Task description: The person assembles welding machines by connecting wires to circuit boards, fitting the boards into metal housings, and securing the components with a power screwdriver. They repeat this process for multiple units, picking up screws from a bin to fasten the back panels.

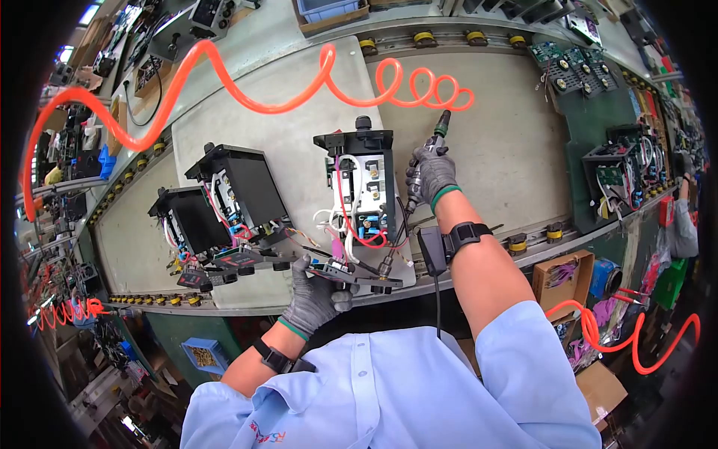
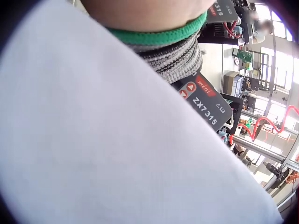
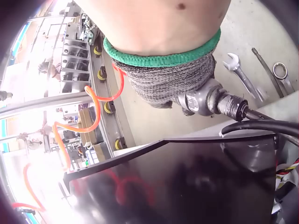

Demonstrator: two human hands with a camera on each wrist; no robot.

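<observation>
My gloved right hand (image 1: 434, 176) grips an air-powered driver (image 1: 413, 196), whose long shaft points down to the front panel (image 1: 359, 278) of an open welding machine (image 1: 366, 187). An orange coiled hose (image 1: 329, 67) reaches the driver's back end. In the right wrist view, the driver's silver head (image 3: 205, 98) sticks out of the glove beside a black casing (image 3: 177, 179). My gloved left hand (image 1: 314, 299) holds the front panel's lower left side, thumb up at its edge. White and red wires run from that panel into the machine. My sleeve hides most of the left wrist view.
Two more black machines (image 1: 247, 187) stand to the left, with labelled front panels (image 2: 205, 105). Wrenches (image 3: 243, 77) lie on the table beyond the driver. Farther right are another open machine (image 1: 617, 176) and circuit boards (image 1: 576, 71). Rollers (image 1: 516, 243) line the bench edge.
</observation>
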